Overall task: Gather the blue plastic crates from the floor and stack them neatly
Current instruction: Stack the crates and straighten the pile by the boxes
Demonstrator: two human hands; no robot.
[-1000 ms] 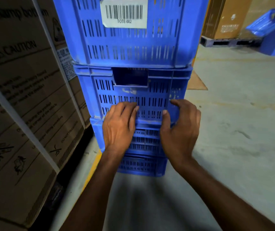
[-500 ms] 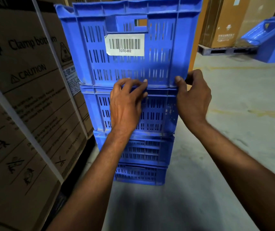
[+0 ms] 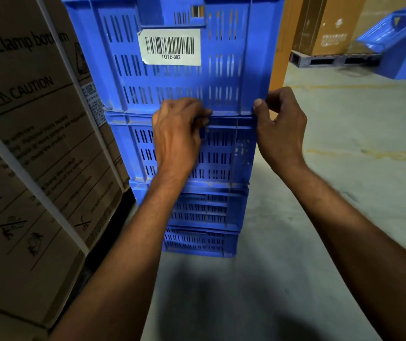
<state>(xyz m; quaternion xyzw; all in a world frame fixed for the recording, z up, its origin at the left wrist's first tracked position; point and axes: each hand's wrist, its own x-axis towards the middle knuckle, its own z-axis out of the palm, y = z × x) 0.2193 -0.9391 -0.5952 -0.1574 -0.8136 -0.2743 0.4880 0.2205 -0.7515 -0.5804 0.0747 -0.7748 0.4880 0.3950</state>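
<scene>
A stack of several blue slotted crates stands on the floor straight ahead. The top crate [image 3: 224,77] carries a white barcode label reading TOTE-002. Under it sits the second crate [image 3: 224,153], with two lower crates [image 3: 204,210] beneath. My left hand [image 3: 177,136] curls its fingers over the seam between the top and second crate, near the second crate's handle slot. My right hand [image 3: 280,126] pinches the bottom right corner of the top crate, thumb on the front face. A further blue crate [image 3: 401,45] lies tilted at the far right.
Tall strapped cardboard boxes [image 3: 29,148] marked CAUTION press against the stack's left side. More cartons on a dark pallet [image 3: 332,59] stand at the back right. Grey concrete floor [image 3: 344,168] with faded yellow lines spreads to the right and in front.
Both hands rose from the lower crates to the seam under the top crate. The left fingers have curled in there, and the right hand has closed on the top crate's corner.
</scene>
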